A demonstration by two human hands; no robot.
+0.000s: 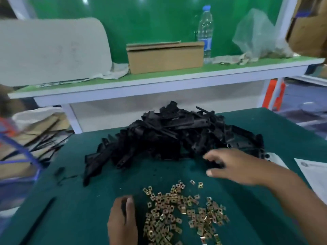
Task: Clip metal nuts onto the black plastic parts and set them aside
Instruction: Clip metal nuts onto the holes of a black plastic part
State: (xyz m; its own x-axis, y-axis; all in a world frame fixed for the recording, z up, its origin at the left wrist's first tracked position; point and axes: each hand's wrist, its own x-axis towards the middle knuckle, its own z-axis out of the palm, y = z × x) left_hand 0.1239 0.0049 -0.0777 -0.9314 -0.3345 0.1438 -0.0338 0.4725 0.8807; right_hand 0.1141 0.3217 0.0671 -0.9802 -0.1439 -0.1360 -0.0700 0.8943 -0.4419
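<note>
Right hand (235, 167) blurring, fingers covering a black part (215, 164), grip unclear. Left hand (122, 221) and nut pile (182, 214) running off bottom edge.

Cardboard box (165, 57) beside water bottle (205, 30) on shelf (159, 82).

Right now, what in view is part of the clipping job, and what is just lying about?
Job: black plastic parts, metal nuts, left hand, right hand.
Lying about: cardboard box, water bottle, plastic bag, paper sheet.
</note>
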